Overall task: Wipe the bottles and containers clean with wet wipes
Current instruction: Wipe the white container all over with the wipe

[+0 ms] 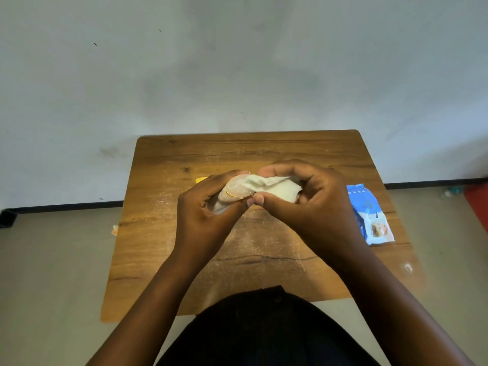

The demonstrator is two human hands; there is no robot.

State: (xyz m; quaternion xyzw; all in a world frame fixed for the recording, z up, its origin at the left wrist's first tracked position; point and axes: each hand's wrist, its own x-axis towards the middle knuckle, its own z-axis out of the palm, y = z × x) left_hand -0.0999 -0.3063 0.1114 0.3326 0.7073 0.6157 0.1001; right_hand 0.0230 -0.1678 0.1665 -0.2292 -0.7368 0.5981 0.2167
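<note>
Small wooden table point(264, 154) with rounded corners, brown grain, a pale dusty film scattered over the middle; it fills the lower centre of my head view, pushed up near a grey-white wall point(237, 62). Both forearms come in from below and meet over the table's middle. Right hand point(311, 204), fingers curled, grasps a crumpled white wet wipe point(274, 187) and presses it against the end of the container. Left hand point(203, 215) is wrapped round a small pale translucent container with a thin orange band point(232, 192); I judge it a bottle or tub, but most of it is hidden by fingers and wipe, so I cannot say which. It is held up off the table, between the two hands. Blue-and-white soft pack of wet wipes point(369, 215) lies flat near the table's right edge, well apart from the hands. A small yellow-orange object point(201, 179) peeks out behind the left hand; too hidden to name. Risks as I read them: a wet, smooth container could slip from the left grip if the right hand twists hard, and drop onto the gritty top, soiling it again. The bunched wipe may only touch high spots and miss the band's groove. The pack sits close to the edge; a stray elbow could knock it off.
</note>
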